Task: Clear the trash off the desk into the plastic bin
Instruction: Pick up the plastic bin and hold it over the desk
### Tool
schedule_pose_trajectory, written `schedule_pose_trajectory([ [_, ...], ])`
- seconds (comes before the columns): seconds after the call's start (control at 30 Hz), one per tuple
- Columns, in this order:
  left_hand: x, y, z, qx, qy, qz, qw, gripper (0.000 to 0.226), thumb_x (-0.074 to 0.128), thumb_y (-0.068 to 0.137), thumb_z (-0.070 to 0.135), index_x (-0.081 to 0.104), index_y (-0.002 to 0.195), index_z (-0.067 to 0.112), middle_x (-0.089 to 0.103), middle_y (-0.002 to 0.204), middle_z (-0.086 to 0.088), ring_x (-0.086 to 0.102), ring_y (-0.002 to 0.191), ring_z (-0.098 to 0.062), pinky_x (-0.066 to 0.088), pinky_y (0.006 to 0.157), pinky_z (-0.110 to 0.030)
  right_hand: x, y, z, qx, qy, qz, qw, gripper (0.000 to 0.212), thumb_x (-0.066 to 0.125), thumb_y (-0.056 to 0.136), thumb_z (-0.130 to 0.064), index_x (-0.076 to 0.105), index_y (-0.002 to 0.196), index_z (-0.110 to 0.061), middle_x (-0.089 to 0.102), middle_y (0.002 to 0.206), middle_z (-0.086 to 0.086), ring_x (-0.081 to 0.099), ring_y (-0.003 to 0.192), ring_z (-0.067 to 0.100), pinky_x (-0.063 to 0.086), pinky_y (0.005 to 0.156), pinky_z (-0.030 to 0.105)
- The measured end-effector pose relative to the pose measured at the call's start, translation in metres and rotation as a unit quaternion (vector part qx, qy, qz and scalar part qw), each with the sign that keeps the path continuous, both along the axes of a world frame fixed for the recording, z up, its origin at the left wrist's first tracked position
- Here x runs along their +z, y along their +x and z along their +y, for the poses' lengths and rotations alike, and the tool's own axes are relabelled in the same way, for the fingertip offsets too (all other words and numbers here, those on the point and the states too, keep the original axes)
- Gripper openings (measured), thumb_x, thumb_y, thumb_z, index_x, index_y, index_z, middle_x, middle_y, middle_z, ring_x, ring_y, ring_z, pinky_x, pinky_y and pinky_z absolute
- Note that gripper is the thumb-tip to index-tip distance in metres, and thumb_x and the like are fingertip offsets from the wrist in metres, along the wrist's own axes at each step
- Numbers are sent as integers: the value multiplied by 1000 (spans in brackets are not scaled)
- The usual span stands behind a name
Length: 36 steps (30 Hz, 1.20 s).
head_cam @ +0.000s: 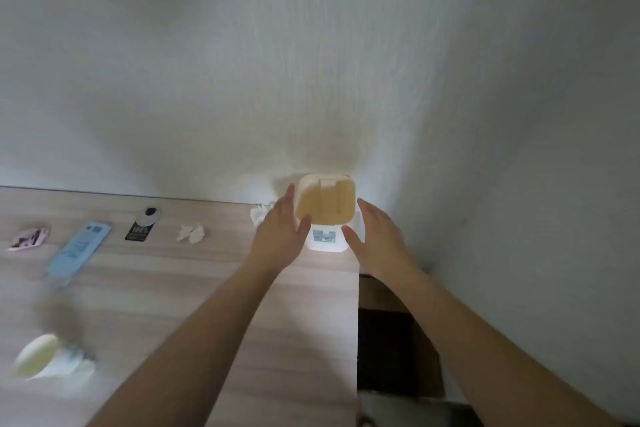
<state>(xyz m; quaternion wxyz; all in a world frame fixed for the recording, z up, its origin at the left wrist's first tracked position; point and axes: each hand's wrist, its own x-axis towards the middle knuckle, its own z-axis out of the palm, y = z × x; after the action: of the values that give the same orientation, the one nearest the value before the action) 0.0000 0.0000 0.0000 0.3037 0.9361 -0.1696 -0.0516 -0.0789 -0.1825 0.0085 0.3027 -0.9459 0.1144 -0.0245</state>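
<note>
A white plastic bin [325,236] with a tan inside stands at the desk's far right corner, against the wall. My left hand [280,232] is at its left side and my right hand [375,236] at its right side, both with fingers spread; whether they touch it I cannot tell. Trash lies along the back of the desk: a crumpled tissue [191,233], a black tag [141,227], a blue wrapper [79,250], a pink packet [29,238]. Another white tissue [258,213] peeks out behind my left hand.
The wooden desk [194,315] ends at a right edge just under the bin, with a dark gap [391,350] below. A blurred cream-coloured cup with white paper [45,357] lies at the near left. The wall rises close behind.
</note>
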Motion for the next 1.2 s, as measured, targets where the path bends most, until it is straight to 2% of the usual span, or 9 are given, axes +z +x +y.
schedule_pose_trajectory([
  [0.13, -7, 26, -17, 140, -138, 180, 964, 69, 38, 102, 46, 10, 158, 17, 27, 162, -12, 29, 145, -29, 24, 113, -39, -11, 28, -9, -83, 221, 109, 965, 66, 41, 97, -51, 15, 152, -25, 21, 160, -1, 26, 144, 22, 24, 115, 40],
  [0.27, -14, 32, -21, 167, -137, 285, 934, 54, 25, 104, 42, 32, 150, 15, 24, 162, -10, 28, 144, -28, 22, 112, -38, -24, 44, -11, -146, 333, 163, 917, 64, 33, 97, -53, 13, 153, -28, 21, 160, 1, 30, 141, 28, 34, 101, 41],
  [0.4, -14, 30, -24, 223, -272, 364, 862, 59, 38, 92, 61, 53, 132, 21, 49, 148, -7, 49, 130, -22, 33, 113, -47, -33, 50, -6, -155, 388, 179, 891, 45, 29, 98, -49, 46, 127, -18, 50, 136, 6, 52, 107, 15, 38, 78, 28],
  [0.47, -14, 32, -23, 232, -279, 366, 857, 63, 37, 92, 62, 56, 132, 17, 57, 139, -6, 55, 124, -23, 36, 111, -48, -36, 50, -4, -148, 403, 169, 887, 39, 30, 98, -48, 48, 121, -21, 55, 124, 5, 53, 99, 13, 39, 75, 30],
  [0.57, -7, 26, -22, 216, -254, 341, 879, 55, 38, 78, 67, 66, 100, 25, 69, 115, -7, 64, 107, -25, 44, 104, -48, -44, 50, -4, -160, 433, 150, 874, 50, 32, 99, -45, 36, 143, -23, 48, 139, 4, 47, 122, 23, 36, 99, 39],
  [0.63, -7, 18, -18, 202, -225, 327, 895, 47, 38, 68, 68, 62, 85, 32, 72, 102, -7, 69, 94, -25, 52, 93, -45, -47, 47, -3, -175, 436, 135, 873, 48, 34, 100, -38, 35, 145, -22, 48, 138, 4, 48, 117, 22, 36, 92, 37],
  [0.87, -22, -2, 2, 174, -117, 250, 945, 44, 37, 100, 43, 63, 78, 15, 74, 81, -6, 71, 72, -23, 55, 76, -38, -57, 28, -2, -176, 379, 76, 905, 42, 35, 97, -9, 49, 135, -22, 57, 113, -2, 53, 86, 2, 41, 63, 19],
  [1.0, -24, -2, 15, 246, -208, 272, 907, 36, 40, 101, 37, 65, 89, 12, 72, 87, -7, 68, 69, -20, 54, 69, -36, -55, 25, -5, -176, 383, 78, 903, 44, 32, 94, -5, 56, 129, -19, 60, 113, 0, 58, 93, 12, 52, 79, 33],
  [1.2, -22, -9, 26, 260, -244, 282, 891, 28, 42, 98, 31, 65, 108, 16, 69, 109, -7, 65, 96, -22, 54, 87, -43, -49, 17, -9, -112, 362, 101, 920, 44, 34, 92, -6, 62, 121, -24, 64, 114, 0, 59, 101, 17, 53, 92, 42],
])
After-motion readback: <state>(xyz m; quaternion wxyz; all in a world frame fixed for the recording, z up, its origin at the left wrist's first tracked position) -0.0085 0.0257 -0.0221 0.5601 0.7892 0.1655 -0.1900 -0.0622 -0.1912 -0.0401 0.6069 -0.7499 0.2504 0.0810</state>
